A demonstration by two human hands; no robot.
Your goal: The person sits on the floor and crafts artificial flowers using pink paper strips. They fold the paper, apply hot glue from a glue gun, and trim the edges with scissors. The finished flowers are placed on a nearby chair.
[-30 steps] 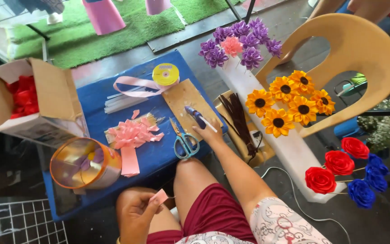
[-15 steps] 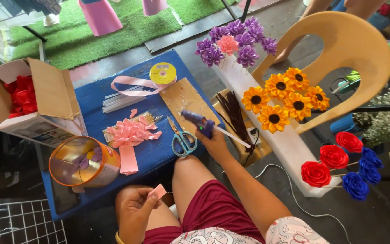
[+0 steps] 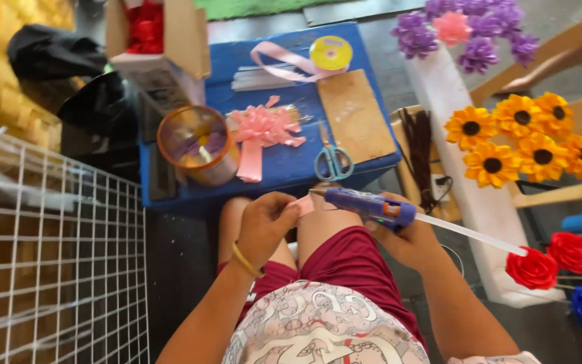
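My right hand (image 3: 409, 239) grips a blue glue gun (image 3: 365, 204) with a white glue stick (image 3: 469, 234) sticking out behind it. Its nozzle touches a small pink ribbon piece (image 3: 302, 205) pinched in my left hand (image 3: 267, 222). Both hands are over my knees, just in front of the low blue table (image 3: 284, 165). On the table lie a pink ribbon bow (image 3: 264, 131), scissors (image 3: 333, 158) and a wooden board (image 3: 355, 114).
An orange-rimmed clear tub (image 3: 197, 145), a cardboard box (image 3: 163, 40) with red pieces, and a ribbon spool (image 3: 330, 52) sit on the table. A white foam block (image 3: 469, 195) at right holds yellow, purple, red and blue paper flowers. A white wire grid (image 3: 55, 256) stands at left.
My right hand lifted the glue gun off the board and brought it to the ribbon piece in my left hand. The view swung left and down.
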